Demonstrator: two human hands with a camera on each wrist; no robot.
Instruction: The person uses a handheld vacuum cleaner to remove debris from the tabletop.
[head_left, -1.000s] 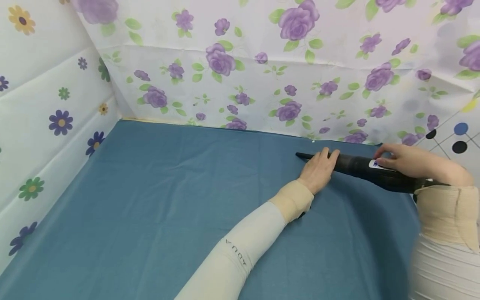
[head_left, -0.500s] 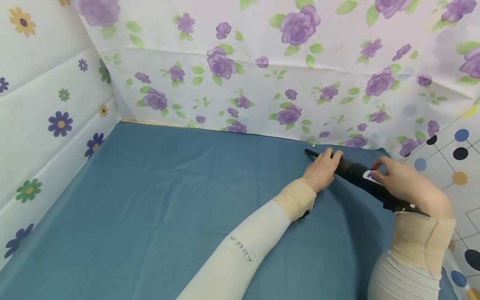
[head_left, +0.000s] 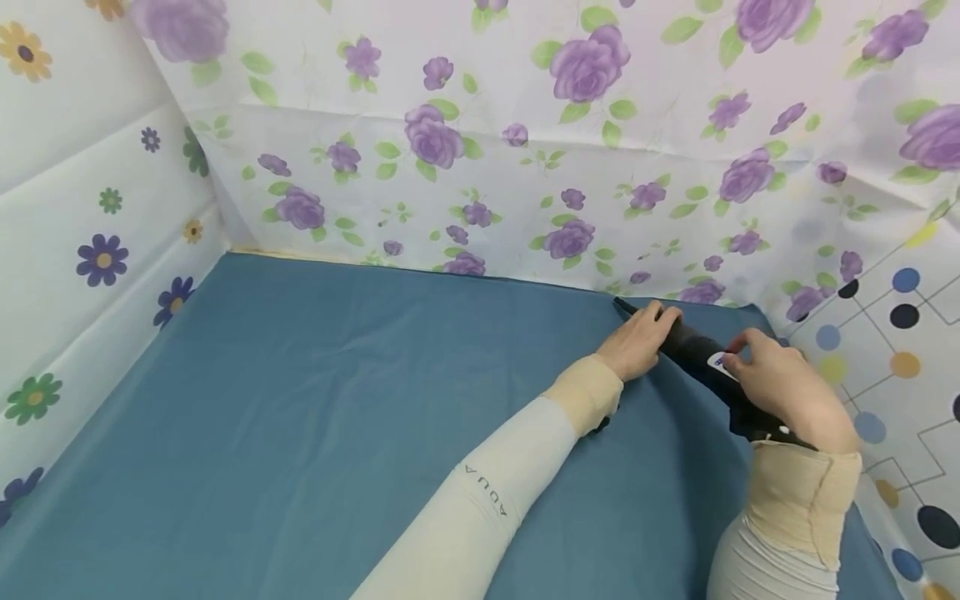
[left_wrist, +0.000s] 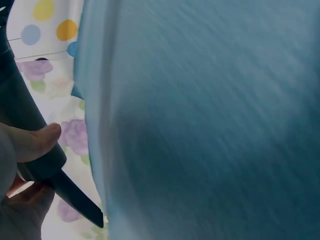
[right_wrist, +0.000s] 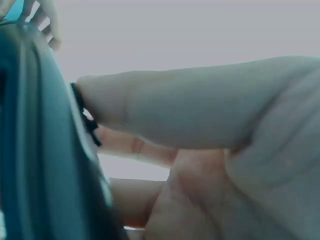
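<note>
A black handheld vacuum cleaner [head_left: 693,352] with a narrow crevice nozzle [head_left: 624,306] and a white-and-blue label is held low over the blue cloth [head_left: 322,417]. My left hand [head_left: 636,340] grips its front end, fingers and thumb around the base of the nozzle [left_wrist: 80,200]. In the left wrist view the nozzle's tip lies beside a tiny white speck [left_wrist: 105,218] at the cloth's edge. My right hand [head_left: 787,387] holds the body from above; in the right wrist view the thumb [right_wrist: 165,107] presses against its side. The palm-side grip is partly hidden.
A white sheet with purple roses [head_left: 450,192] rises along the cloth's far edge. Another sheet with daisies [head_left: 105,258] stands on the left, and one with coloured dots [head_left: 903,333] on the right.
My right hand has swung the vacuum's rear left and toward me. The nozzle tip has shifted right, to the cloth's far edge, where a white speck was visible; the head view has shifted slightly.
</note>
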